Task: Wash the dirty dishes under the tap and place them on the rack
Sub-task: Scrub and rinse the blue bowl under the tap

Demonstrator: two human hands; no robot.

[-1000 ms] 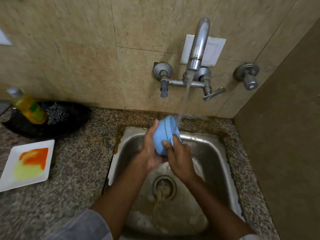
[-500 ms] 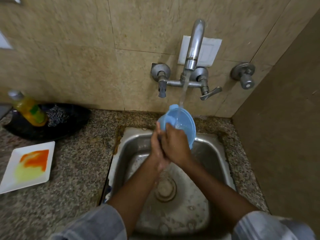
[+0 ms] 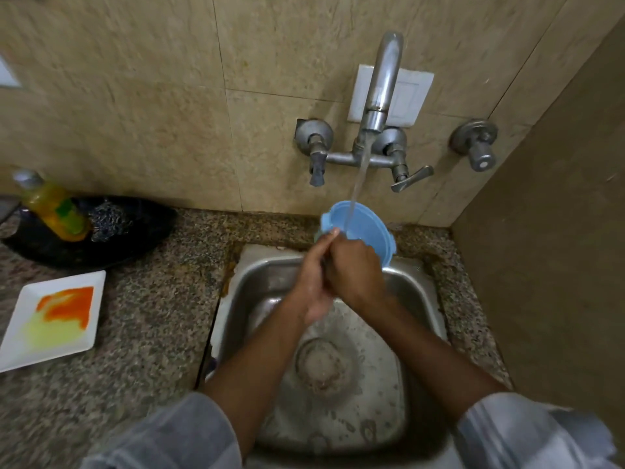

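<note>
Nearest, the steel sink runs wet around its drain. Over its far edge both hands meet at the blue bowl: the right hand curls round the near rim, and the left hand presses in beside it, its fingertip at the rim (how its other fingers lie is hidden). A second ago the bowl was on its side with the stream missing its hollow; now its mouth faces up and the tap pours straight in. I judge this the rinse of the bowl's inside. Toward the worktop's left edge the white square plate waits unwashed, smeared orange and yellow. No rack is in sight.
</note>
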